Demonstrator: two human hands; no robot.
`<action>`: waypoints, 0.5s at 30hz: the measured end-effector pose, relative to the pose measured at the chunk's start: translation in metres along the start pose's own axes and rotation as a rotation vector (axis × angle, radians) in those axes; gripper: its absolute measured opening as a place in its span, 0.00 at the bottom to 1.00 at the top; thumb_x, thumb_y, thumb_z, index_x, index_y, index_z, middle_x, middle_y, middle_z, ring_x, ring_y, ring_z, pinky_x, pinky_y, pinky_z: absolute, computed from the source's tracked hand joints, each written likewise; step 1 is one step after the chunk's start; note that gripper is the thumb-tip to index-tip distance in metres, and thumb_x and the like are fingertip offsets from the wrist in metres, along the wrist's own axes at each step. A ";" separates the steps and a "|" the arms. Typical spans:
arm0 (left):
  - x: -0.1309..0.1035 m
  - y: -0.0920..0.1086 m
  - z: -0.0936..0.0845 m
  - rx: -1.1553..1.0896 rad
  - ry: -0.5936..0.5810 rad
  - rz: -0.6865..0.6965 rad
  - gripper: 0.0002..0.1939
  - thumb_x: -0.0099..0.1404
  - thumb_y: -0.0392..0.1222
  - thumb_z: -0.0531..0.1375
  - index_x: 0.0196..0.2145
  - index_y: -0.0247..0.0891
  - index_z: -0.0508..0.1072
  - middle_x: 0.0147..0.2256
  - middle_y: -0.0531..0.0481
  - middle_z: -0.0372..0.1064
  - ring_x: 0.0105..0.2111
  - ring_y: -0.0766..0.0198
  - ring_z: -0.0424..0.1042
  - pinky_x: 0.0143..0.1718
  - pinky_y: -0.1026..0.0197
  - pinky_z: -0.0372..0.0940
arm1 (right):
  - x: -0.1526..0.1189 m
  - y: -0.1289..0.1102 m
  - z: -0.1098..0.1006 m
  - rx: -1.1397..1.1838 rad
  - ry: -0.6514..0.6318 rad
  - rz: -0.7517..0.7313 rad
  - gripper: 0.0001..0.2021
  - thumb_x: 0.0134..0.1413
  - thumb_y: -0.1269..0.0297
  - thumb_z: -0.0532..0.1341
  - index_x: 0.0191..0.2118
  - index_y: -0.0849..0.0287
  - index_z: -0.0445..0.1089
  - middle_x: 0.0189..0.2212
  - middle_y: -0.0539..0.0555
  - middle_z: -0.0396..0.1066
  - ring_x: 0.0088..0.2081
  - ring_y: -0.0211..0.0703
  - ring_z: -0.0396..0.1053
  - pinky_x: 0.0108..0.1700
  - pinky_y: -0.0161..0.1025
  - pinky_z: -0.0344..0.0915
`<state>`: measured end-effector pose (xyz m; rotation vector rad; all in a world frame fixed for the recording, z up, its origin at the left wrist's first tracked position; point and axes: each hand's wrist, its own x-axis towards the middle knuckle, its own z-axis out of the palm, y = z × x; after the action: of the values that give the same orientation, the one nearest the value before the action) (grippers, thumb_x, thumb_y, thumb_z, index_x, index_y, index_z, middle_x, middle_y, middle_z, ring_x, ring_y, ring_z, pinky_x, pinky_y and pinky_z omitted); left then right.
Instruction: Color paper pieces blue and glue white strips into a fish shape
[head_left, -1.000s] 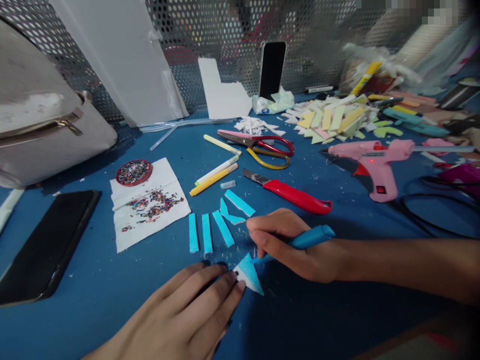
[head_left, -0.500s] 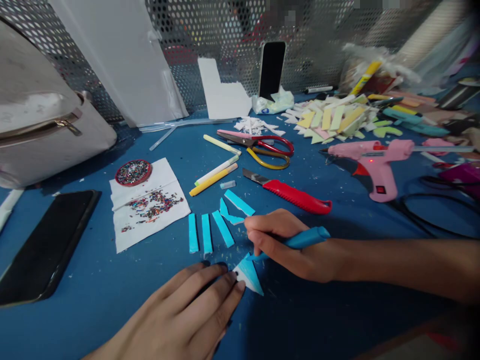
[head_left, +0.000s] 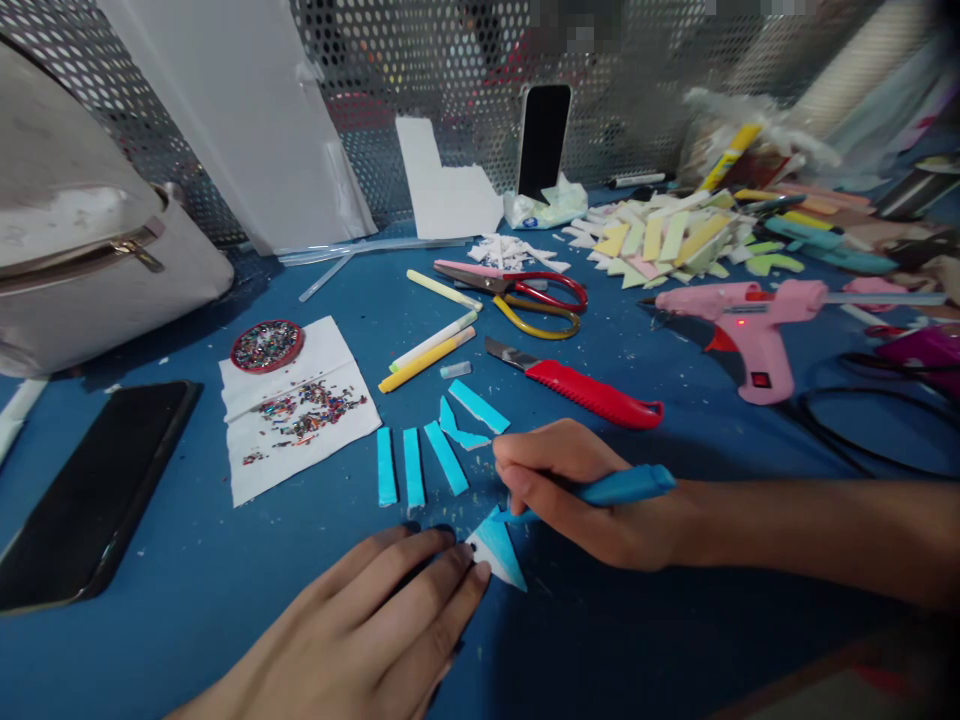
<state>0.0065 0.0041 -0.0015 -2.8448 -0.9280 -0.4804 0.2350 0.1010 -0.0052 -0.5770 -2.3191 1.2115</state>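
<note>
My right hand (head_left: 574, 490) is closed around a blue marker (head_left: 626, 485), its tip on a small triangular piece (head_left: 501, 548) that is part blue and part white. The fingertips of my left hand (head_left: 390, 610) press on the left edge of that piece, the hand lying flat with fingers stretched out. Beyond the hands lie several blue strips (head_left: 414, 468) and a bent blue scrap (head_left: 459, 428). A red cutter (head_left: 592, 393) with its blade out rests above my right hand.
Scissors (head_left: 536, 295), a pink glue gun (head_left: 757, 320) with a black cable, and a pile of pastel scraps (head_left: 667, 235) lie farther back. Glitter sits on a white paper (head_left: 247, 470). A dark phone (head_left: 97, 490) and a pale bag (head_left: 112, 250) are at left.
The back end of the blue marker has tilted slightly to the right, and my right hand has shifted a little. My left hand and the triangular piece look unmoved.
</note>
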 end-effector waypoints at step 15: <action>-0.002 -0.004 0.000 0.000 -0.008 -0.013 0.18 0.76 0.37 0.46 0.54 0.40 0.72 0.48 0.54 0.74 0.49 0.64 0.71 0.52 0.64 0.67 | -0.001 0.000 0.001 -0.030 0.063 -0.024 0.15 0.70 0.64 0.46 0.28 0.57 0.51 0.21 0.46 0.56 0.23 0.33 0.56 0.26 0.34 0.54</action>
<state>0.0026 0.0059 -0.0018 -2.8442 -0.9484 -0.4711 0.2352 0.0997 -0.0062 -0.5880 -2.2883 1.1337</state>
